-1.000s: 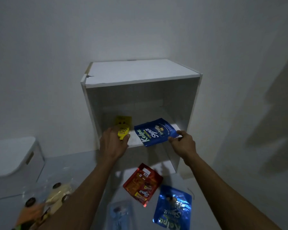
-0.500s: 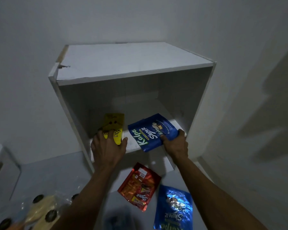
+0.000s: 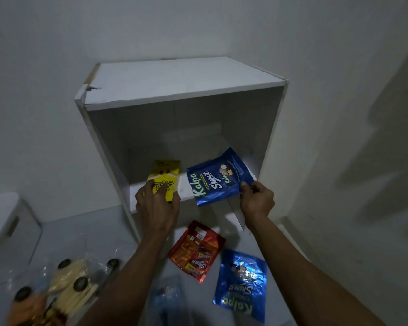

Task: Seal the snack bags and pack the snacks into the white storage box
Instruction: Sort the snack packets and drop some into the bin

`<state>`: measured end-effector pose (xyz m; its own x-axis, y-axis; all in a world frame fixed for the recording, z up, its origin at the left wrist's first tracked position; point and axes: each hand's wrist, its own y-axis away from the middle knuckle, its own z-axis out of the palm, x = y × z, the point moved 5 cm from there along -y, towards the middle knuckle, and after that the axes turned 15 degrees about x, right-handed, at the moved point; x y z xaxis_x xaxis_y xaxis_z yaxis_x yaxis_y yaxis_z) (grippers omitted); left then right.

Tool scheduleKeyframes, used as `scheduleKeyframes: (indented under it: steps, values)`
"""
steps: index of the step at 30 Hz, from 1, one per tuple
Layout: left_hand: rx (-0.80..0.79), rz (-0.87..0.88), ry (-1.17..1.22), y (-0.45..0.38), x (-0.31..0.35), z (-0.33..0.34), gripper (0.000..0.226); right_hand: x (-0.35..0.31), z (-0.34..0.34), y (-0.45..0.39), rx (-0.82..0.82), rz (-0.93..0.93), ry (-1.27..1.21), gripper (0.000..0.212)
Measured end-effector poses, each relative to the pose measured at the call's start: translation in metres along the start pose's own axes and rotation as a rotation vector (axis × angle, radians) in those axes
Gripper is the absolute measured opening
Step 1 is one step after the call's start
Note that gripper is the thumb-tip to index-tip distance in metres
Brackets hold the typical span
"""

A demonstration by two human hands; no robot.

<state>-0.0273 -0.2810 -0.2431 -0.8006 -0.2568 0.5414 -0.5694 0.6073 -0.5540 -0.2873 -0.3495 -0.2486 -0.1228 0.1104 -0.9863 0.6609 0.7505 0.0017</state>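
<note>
A white open-fronted cabinet (image 3: 181, 83) stands against the wall. On its shelf lies a yellow snack pack (image 3: 164, 176), and my left hand (image 3: 157, 205) grips its near end. My right hand (image 3: 257, 200) pinches the right corner of a blue Kalpa snack bag (image 3: 216, 177), which tilts over the shelf's front edge. On the floor below lie a red snack bag (image 3: 196, 249) and a second blue Kalpa bag (image 3: 242, 284). A white storage box (image 3: 7, 229) with a lid sits at the far left.
Clear bags of pale snacks with dark clips (image 3: 68, 283) lie on the floor at the lower left. A blurry blue packet (image 3: 166, 295) lies between my forearms. Walls close in behind and to the right of the cabinet.
The view has pulled back a little from the cabinet. My right hand has shifted from under the blue bag to its right corner; my left hand stays on the yellow pack.
</note>
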Motion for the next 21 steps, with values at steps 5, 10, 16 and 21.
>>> scheduleKeyframes:
  steps: [5,10,16,21]
  values:
    - [0.083,0.042,0.049,0.035,0.018,-0.031,0.037,-0.018,-0.047,0.004,0.029,-0.105,-0.040,0.021]
    - [0.133,0.023,0.156,0.091,0.042,-0.063,0.037,-0.027,-0.114,0.013,0.052,-0.251,-0.081,0.017]
    - [-0.013,-0.087,0.352,0.186,0.063,-0.071,0.039,0.021,-0.215,0.018,0.119,-0.238,-0.048,0.019]
    - [-0.208,-0.099,0.435,0.281,0.098,-0.063,0.028,0.112,-0.317,0.027,0.246,-0.104,0.079,0.018]
